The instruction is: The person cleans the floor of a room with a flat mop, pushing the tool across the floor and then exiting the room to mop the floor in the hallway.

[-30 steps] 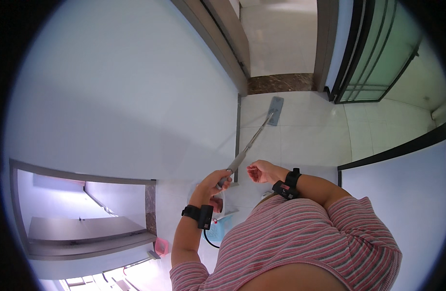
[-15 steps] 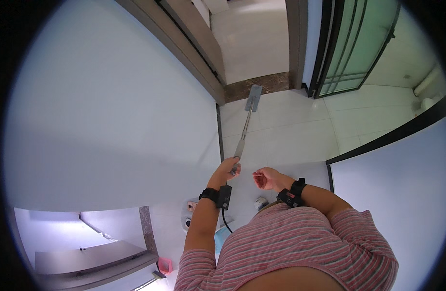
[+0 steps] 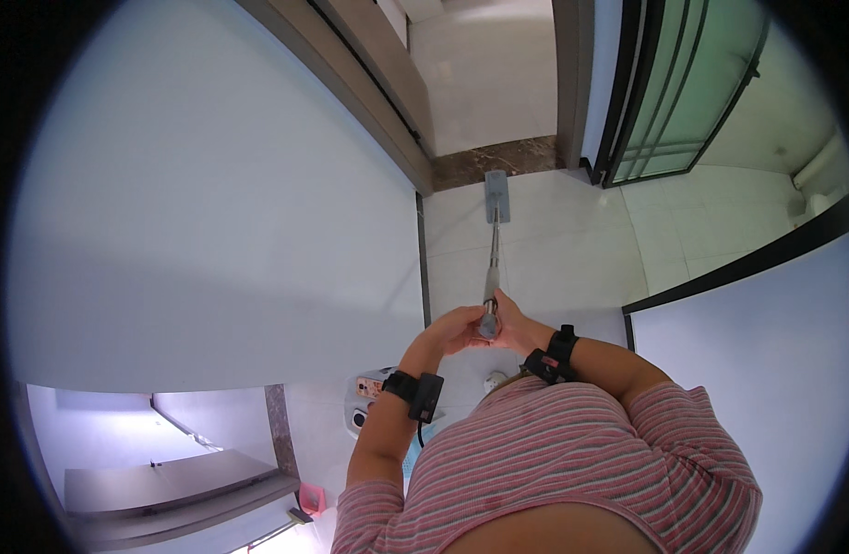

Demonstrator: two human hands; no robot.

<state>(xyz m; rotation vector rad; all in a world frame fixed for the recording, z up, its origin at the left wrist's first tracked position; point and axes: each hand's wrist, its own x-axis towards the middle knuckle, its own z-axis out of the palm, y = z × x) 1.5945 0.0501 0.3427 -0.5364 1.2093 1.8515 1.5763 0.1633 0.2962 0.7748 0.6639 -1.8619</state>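
Both hands are now together on the top of the mop handle (image 3: 490, 277). The left hand (image 3: 457, 330) has its fingers wrapped round the handle's end, and the right hand (image 3: 509, 323), which a moment ago hung open just beside the pole, has closed in against it from the other side; how firmly its fingers grip I cannot tell, since the left hand hides part of them. The handle has swung from a slant to nearly straight ahead of the person, and the mop head (image 3: 496, 196) lies flat on the pale tiled floor (image 3: 572, 249), near the dark stone threshold (image 3: 498, 159) of the doorway. With two hands on and the pole lined up, I judge a forward stroke toward the threshold is in hand. Black bands sit on both wrists.
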